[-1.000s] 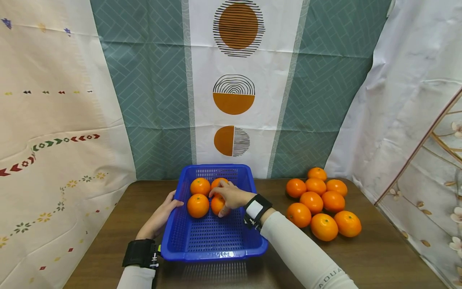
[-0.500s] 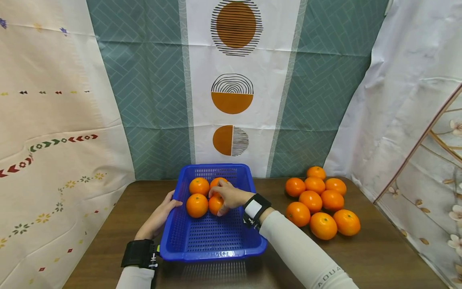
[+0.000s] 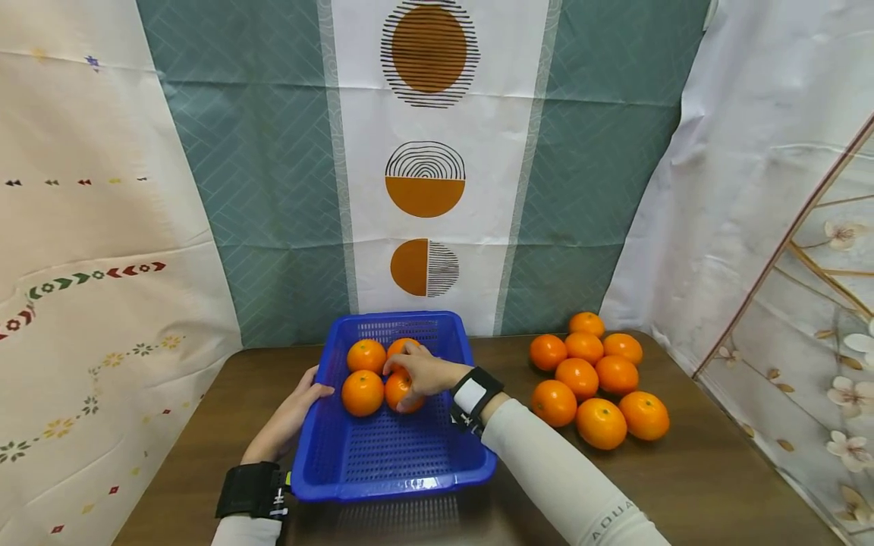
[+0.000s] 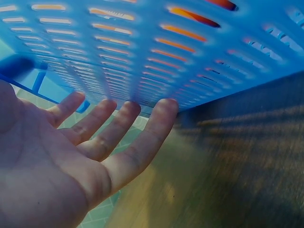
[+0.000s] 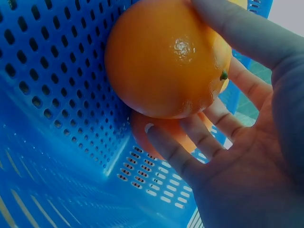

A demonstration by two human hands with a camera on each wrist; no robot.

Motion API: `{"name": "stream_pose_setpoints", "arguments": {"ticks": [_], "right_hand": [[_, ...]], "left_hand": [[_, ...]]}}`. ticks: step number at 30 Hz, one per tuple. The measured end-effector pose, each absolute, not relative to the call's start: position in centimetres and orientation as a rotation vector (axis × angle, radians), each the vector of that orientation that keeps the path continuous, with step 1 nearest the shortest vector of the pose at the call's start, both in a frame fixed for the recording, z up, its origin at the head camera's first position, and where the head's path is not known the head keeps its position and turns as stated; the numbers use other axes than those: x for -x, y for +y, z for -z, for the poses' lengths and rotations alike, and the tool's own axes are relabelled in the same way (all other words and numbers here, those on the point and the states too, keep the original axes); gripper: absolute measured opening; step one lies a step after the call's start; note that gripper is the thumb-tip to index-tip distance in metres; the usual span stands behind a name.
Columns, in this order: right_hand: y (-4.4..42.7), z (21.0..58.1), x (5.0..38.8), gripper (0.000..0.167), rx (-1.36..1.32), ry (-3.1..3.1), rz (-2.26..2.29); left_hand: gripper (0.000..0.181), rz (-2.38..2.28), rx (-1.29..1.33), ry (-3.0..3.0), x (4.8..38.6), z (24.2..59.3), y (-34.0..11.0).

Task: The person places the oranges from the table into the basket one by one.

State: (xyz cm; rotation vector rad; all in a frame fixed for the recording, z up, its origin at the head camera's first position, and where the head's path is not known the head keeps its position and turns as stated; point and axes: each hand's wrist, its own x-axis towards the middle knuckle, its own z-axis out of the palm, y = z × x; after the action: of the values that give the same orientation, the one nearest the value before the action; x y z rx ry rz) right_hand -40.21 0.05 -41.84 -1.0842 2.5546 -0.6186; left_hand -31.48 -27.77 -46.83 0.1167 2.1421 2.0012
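Observation:
A blue plastic basket (image 3: pixel 392 485) stands on the table with several oranges in its far half. My left hand (image 3: pixel 290 421) holds its left side, thumb at the rim and fingers against the outer slotted wall (image 4: pixel 142 52). Inside, my right hand (image 3: pixel 423 373) grips the near right orange (image 3: pixel 399 390), thumb on one side and fingers on the other. Seen from the right wrist, that orange (image 5: pixel 161 61) sits by the perforated surface, with another partly hidden below it. Beside it in the basket are a near left orange (image 3: pixel 363 393), a far left orange (image 3: pixel 366 356) and a far right orange (image 3: pixel 403 347).
A loose group of several oranges (image 3: pixel 577 378) lies on the brown wooden table (image 3: pixel 690 462) to the right of the basket. A patterned curtain (image 3: pixel 423 288) hangs behind the table, and pale cloths hang on both sides.
The head view has shifted, so the scene slides slightly left. My right hand stays at the same orange, of which a little more shows now. The left hand keeps its place on the basket.

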Motion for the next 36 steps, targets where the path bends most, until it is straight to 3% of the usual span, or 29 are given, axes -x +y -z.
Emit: {"name": "stream_pose_setpoints", "arguments": {"ticks": [15, 21, 30, 36], "right_hand": [[0.2, 40.9, 40.2, 0.051, 1.096, 2.55, 0.951], [1.1, 39.7, 40.7, 0.038, 1.085, 2.519, 1.205], [5.3, 35.7, 41.7, 0.031, 1.048, 2.542, 1.525], [9.6, 34.8, 43.0, 0.032, 0.864, 2.606, 1.669]], "left_hand": [[0.066, -2.027, -0.146, 2.083, 31.4, 47.5, -27.7], [0.066, -2.025, -0.143, 2.093, 31.3, 47.4, -27.6], [0.065, -2.011, -0.126, 2.127, 31.3, 47.1, -27.9], [0.066, -2.01, -0.139, 2.124, 31.3, 46.8, -28.0]]}}
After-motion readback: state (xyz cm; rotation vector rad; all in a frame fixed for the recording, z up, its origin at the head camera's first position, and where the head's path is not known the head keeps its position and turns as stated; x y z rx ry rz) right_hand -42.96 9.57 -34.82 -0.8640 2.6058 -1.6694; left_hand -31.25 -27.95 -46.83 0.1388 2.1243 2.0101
